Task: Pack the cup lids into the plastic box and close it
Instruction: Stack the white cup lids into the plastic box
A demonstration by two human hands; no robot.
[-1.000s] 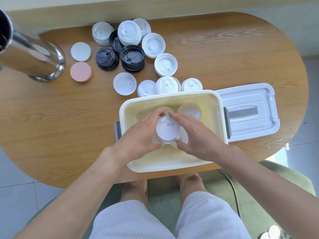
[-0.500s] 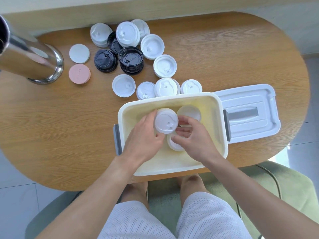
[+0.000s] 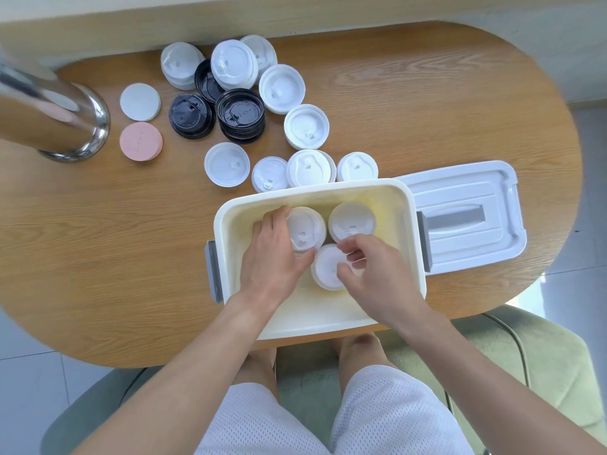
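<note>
You sit in what looks like a home. See the oval wooden table [image 3: 427, 93], tiled floor [image 3: 29, 372], green cushioned seat [image 3: 542, 349].

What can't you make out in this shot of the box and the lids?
Head view:
- Floor of the plastic box under both hands: hidden.
- How many lids are in the stack gripped by the left hand: hidden by its fingers.
- Steel cylinder: blurred, cut off at the left edge.

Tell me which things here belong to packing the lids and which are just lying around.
Part of the job:
cream rectangular plastic box
white box cover with grey handle
white lid stacks inside the box
white plastic cup lids on the table
black plastic cup lids

Just lying about:
shiny steel cylinder
pink round coaster
white round coaster
</note>
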